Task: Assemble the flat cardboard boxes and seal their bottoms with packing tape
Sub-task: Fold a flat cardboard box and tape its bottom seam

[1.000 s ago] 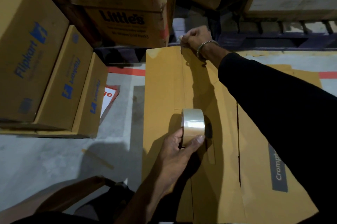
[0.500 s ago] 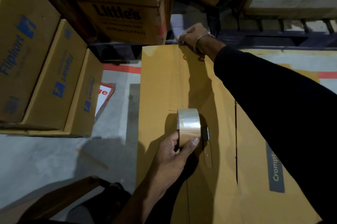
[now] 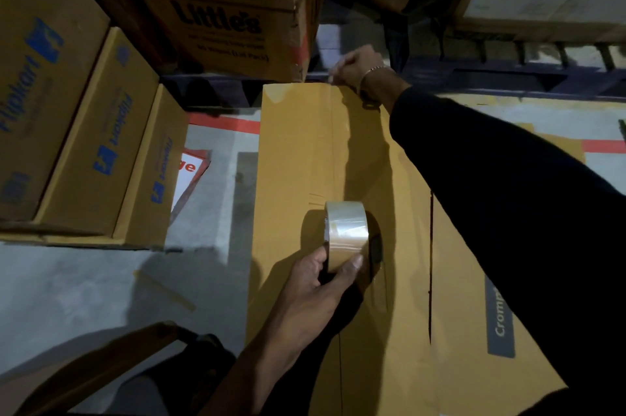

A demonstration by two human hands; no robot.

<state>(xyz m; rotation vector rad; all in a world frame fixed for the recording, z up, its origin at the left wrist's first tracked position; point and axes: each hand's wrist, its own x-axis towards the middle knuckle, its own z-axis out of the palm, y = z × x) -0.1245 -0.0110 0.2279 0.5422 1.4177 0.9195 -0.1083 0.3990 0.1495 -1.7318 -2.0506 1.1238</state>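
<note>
A tall brown cardboard box (image 3: 294,158) stands bottom-up in front of me, its flaps closed along a centre seam. My left hand (image 3: 318,283) grips a roll of clear packing tape (image 3: 346,232) upright on the seam, near the box's middle. A strip of tape runs from the roll up the seam to the far edge. There my right hand (image 3: 354,71), with a metal bracelet on the wrist, presses the tape's end over the far edge, fingers curled. My dark sleeve (image 3: 508,205) crosses the right side of the box.
Flipkart boxes (image 3: 84,131) are stacked at the left, a Little's box (image 3: 223,29) behind. A flat carton with a grey label (image 3: 499,317) lies on the right beside the box. Grey concrete floor (image 3: 84,283) with a red line lies to the left.
The view has shifted slightly. The roll and both hands keep about the same places on the box; the right hand stays at the far edge.
</note>
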